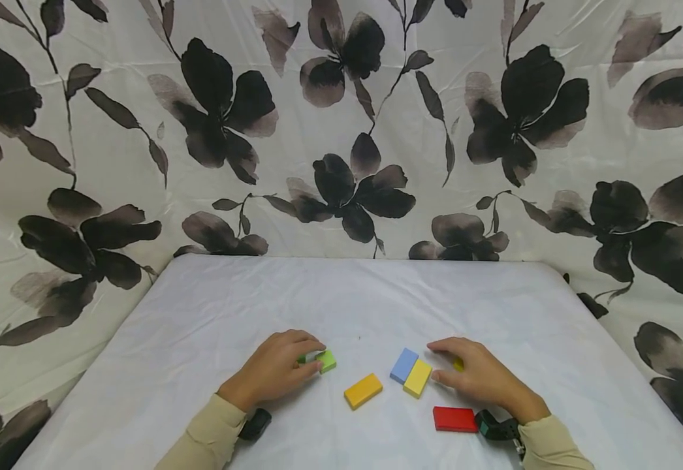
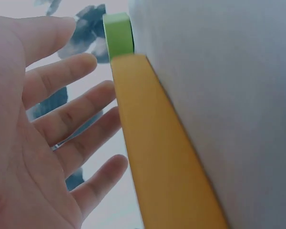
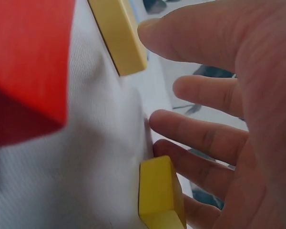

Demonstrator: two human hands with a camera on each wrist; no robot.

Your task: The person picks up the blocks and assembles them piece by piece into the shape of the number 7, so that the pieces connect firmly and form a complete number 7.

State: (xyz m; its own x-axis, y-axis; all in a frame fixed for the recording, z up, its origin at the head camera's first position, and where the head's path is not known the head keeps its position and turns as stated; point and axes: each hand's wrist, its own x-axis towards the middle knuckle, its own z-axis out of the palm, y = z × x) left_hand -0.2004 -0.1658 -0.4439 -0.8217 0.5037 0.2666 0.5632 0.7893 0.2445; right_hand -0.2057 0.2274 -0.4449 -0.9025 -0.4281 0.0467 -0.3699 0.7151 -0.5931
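Note:
My left hand [image 1: 277, 369] hovers at the left of the blocks, its fingers spread and relaxed with nothing gripped. By its fingertips lies a light green block [image 1: 326, 360], and some darker green shows between thumb and fingers, mostly hidden. In the left wrist view an orange block [image 2: 157, 143] lies close, with the green block [image 2: 119, 36] beyond it. My right hand [image 1: 482, 375] is held with fingers apart. Beside it lie a pale yellow block [image 1: 417, 378] and a blue block [image 1: 403, 365], side by side. Another yellow block [image 3: 157, 188] sits near its lower fingers, partly covered in the head view.
A red block [image 1: 455, 419] lies by the right wrist's camera [image 1: 494, 425]. The orange block [image 1: 363, 391] sits between the hands. All rest on a white-covered table [image 1: 365, 294], with a floral cloth [image 1: 353, 117] hanging behind and at the sides.

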